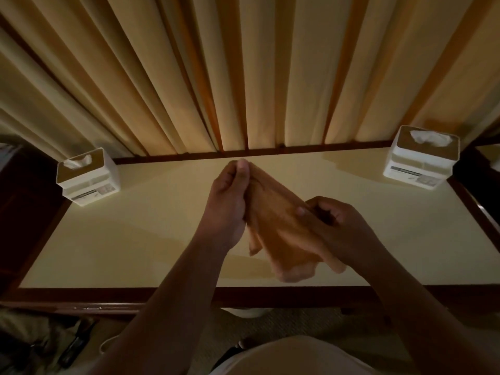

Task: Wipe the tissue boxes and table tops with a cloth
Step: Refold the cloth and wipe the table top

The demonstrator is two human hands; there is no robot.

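Pleated cream curtains (270,77) hung across the whole back of the view, their folds running down to the far edge of the table. Below them lay the pale cream table top (130,239), set in a dark wooden frame (270,295) that ran along all its sides. Two bare forearms reached in from the near side and met over the middle of the table. Between them hung the orange-tan cloth (278,234), held up over the table's centre and stretched slantwise from upper left to lower right, its loose lower end drooping towards the near edge; whether that end touched the surface could not be told. A white tissue box (89,185) stood on the far left corner of the table, and a second white tissue box (422,163) stood on the far right corner, both well apart from the cloth and the hands. The left hand (230,201) was raised with its fingers curled close together, pinching the cloth's upper corner between thumb and fingertips. The right hand (338,226), lower and nearer, had its fingers curled in and its thumb pressed down, gripping the cloth's right edge. A crumpled white tissue (77,162) stuck out of the left box's top, and another tissue (430,138) out of the right one.
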